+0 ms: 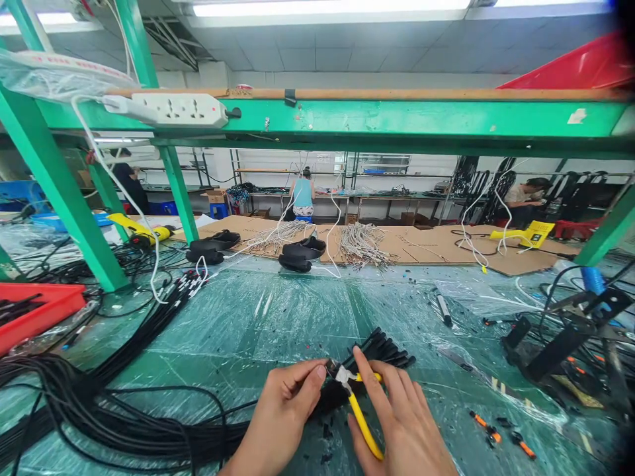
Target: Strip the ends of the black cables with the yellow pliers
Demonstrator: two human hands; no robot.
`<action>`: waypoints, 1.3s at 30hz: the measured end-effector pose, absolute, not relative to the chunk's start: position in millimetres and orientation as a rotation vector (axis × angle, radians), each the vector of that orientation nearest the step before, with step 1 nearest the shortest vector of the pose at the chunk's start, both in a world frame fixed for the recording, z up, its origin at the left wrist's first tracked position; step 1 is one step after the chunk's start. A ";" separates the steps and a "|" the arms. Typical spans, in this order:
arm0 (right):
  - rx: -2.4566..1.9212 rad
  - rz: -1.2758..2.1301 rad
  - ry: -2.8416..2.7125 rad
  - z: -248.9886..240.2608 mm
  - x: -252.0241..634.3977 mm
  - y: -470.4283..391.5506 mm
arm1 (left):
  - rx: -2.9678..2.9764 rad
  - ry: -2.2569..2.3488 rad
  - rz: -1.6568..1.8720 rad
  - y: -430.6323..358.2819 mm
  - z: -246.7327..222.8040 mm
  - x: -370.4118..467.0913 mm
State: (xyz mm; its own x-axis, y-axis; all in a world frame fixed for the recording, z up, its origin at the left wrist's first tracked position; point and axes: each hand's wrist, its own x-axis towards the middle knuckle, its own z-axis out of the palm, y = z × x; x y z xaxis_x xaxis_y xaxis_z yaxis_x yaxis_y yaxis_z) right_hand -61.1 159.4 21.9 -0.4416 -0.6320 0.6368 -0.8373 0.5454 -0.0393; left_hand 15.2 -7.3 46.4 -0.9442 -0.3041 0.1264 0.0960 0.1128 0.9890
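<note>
Your left hand (280, 420) pinches a small dark piece (331, 366) between thumb and forefinger, right at the metal nose of the pliers (364, 426). Your right hand (404, 423) holds those pliers by smooth, curved yellow grips that stand apart, its forefinger stretched long over the upper one; how the hidden fingertips press, you cannot tell.

Slim black cables (124, 410) sweep in from your 9 o'clock in glossy curves, and blunt, tube-like black ends (384, 347) fan out just beyond your hands at 1 o'clock. Wrinkled, shiny clear film covers the green tabletop (278, 311). At 12 o'clock, a tangle of thin whitish wires (364, 244) lies on flat brown cardboard (417, 251). An angular black bracket (540, 357) stands near 3 o'clock.

At 11 o'clock, a white plastic power strip (178, 109) is fixed to the green beam (357, 118). Between 10 and 11, red print shows through a crinkled plastic bag (74, 63), too blurred to read. The yellow glue gun (536, 235) at 2 o'clock bears dark lettering too small to read.
</note>
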 end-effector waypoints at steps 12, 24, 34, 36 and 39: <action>1.229 0.447 -2.195 21.7 -61.9 160.4 | 0.088 -2.185 -1.656 -10.4 43.1 20.3; 1.432 1.059 -2.470 11.2 -65.2 163.6 | 0.325 -1.961 -2.045 -8.5 45.8 11.9; 1.266 0.466 -2.114 21.9 -63.3 160.3 | 0.305 -2.115 -1.848 -7.8 52.7 14.9; 1.249 0.410 -2.108 22.4 -62.7 160.1 | 0.220 -2.199 -1.735 -6.4 54.1 15.9; 1.253 0.369 -2.106 23.0 -61.6 160.1 | 0.178 -2.254 -1.661 -4.8 54.4 17.0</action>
State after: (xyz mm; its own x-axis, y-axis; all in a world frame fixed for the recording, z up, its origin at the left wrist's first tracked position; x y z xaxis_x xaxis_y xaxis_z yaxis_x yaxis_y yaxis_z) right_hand -61.6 160.1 23.0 -0.3306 -0.6765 0.6580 -0.8599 0.5033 0.0854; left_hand 17.0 -4.8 54.4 -0.9364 -0.2940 0.1916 0.0960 0.3106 0.9457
